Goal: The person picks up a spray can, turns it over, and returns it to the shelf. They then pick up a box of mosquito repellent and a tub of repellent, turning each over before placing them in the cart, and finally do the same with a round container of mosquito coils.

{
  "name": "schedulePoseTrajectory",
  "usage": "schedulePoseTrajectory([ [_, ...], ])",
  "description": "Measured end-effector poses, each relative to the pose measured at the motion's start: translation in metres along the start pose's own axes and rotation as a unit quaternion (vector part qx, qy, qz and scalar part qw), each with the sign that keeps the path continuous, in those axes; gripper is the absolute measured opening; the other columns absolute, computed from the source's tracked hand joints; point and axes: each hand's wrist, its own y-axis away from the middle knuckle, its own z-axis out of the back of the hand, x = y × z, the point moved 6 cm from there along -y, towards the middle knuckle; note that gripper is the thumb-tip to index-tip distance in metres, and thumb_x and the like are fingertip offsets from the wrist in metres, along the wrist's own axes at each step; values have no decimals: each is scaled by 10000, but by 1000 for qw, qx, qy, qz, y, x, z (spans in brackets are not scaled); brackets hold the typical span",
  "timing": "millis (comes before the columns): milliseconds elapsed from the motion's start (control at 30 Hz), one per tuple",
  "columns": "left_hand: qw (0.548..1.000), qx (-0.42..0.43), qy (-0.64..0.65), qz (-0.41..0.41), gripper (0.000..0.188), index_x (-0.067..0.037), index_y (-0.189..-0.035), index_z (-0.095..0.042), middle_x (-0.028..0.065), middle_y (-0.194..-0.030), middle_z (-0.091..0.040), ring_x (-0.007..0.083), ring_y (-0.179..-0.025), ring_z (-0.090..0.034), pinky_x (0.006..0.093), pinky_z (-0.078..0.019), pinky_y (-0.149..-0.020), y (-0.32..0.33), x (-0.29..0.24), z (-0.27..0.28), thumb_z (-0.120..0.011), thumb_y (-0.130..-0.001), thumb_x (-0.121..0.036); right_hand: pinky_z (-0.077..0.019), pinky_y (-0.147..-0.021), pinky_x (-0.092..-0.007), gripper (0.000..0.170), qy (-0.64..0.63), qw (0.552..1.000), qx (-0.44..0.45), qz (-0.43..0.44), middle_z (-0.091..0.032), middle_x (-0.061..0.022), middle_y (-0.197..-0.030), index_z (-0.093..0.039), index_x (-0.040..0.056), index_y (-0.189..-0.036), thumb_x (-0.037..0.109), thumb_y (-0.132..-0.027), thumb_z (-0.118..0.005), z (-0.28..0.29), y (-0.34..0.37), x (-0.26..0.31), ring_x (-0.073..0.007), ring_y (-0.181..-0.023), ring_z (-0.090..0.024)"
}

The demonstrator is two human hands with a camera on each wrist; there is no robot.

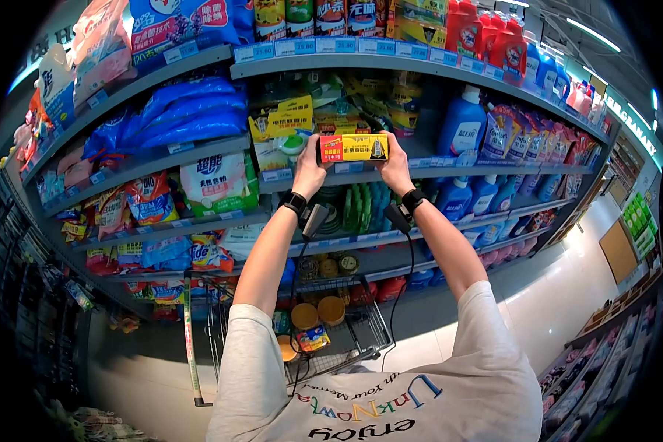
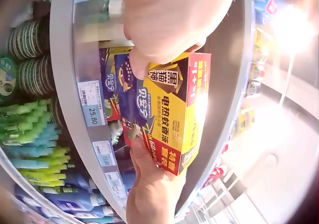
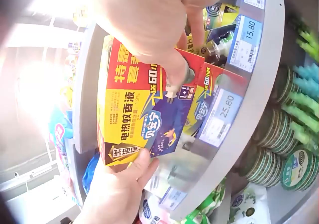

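Apparently the lifting is done and the setting-down not yet: left to right, one cart point(image 1: 191, 339) with at least two orange lids point(image 1: 304, 317) and one packet point(image 1: 314, 339) stands below, one left hand point(image 1: 311, 175) grips the left end of one box point(image 1: 352, 148), and one right hand point(image 1: 396, 166) grips its right end. This box is held just outside the front edge of the shelf point(image 3: 274, 44), where at least one matching carton point(image 3: 202, 109) sits.
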Motion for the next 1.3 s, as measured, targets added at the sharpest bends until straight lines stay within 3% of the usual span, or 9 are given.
schedulePoseTrajectory([
  [133, 965, 77, -175, 177, 465, -55, -1228, -382, 266, -979, -582, 432, -920, -543, 458, -442, -757, -2, 34, -21, -515, -783, -40, -467, -785, -357, 504, 59, 981, 122, -136, -634, -194, -948, -469, 0, -1158, -20, -690, -653, -24, -14, -62, -329, -928, -598],
  [333, 971, 7, -143, 191, 340, -70, -1177, -438, 243, -1004, -580, 437, -918, -527, 475, -420, -760, 4, 60, -26, -497, -867, -200, -462, -798, -333, 644, -143, 979, 72, -124, -574, -172, -1117, -253, 72, -1363, 62, -819, -599, -37, -2, -65, -256, -930, -600],
  [600, 963, 0, -212, 168, 290, -26, -1066, -484, 261, -958, -567, 427, -828, -550, 493, -438, -699, 14, 62, -33, -499, -849, -218, -464, -687, -453, 472, 82, 996, 23, 1, -577, -224, -1043, -378, 98, -1296, 33, -841, -483, -40, 10, -64, -433, -829, -556],
  [733, 935, 108, -240, 239, 379, 19, -1154, -432, 267, -1090, -516, 436, -942, -516, 479, -429, -782, 52, 47, -32, -472, -804, -120, -430, -798, -471, 482, 265, 900, 258, -231, -535, -259, -1122, -343, -29, -1280, 25, -823, -488, -65, 54, -77, -417, -960, -537],
  [800, 970, -80, -220, 64, 383, 16, -1151, -442, 216, -1157, -478, 387, -1063, -460, 415, -391, -888, 97, 28, -27, -490, -778, -55, -381, -888, -437, 524, 154, 987, 17, -52, -397, -250, -1296, -337, -3, -1297, 8, -796, -488, -55, 81, -36, -404, -1132, -422],
  [900, 969, -65, -62, 230, 343, -16, -1122, -491, 195, -1085, -536, 362, -1034, -507, 384, -412, -873, 217, 84, -48, -529, -785, -71, -348, -942, -420, 503, 130, 981, 78, -119, -425, -231, -1221, -374, 0, -1241, 0, -754, -499, -87, 178, -71, -389, -1123, -415],
  [1100, 817, 66, 38, 572, 312, 27, -971, -598, 171, -855, -638, 268, -833, -621, 328, -473, -762, 565, 172, -107, -597, -694, -115, -331, -1002, -396, 320, 60, 896, 373, -233, -454, -231, -1239, -537, 25, -1071, 50, -752, -529, -124, 446, -128, -360, -1176, -411],
  [1200, 704, 4, 184, 686, 331, -3, -1083, -561, 127, -994, -617, 223, -907, -591, 307, -454, -805, 630, 144, -108, -563, -763, -91, -406, -926, -374, 304, 62, 758, 528, -377, -562, -212, -1122, -581, 28, -1059, 117, -770, -559, -119, 525, -130, -346, -1072, -520],
  [1300, 613, -67, 272, 739, 365, -37, -1171, -514, 63, -1059, -594, 196, -1014, -539, 351, -425, -859, 665, 142, -106, -531, -812, -96, -451, -845, -347, 282, 58, 718, 541, -433, -623, -177, -990, -584, 25, -1060, 126, -798, -556, -121, 575, -143, -284, -956, -589],
])
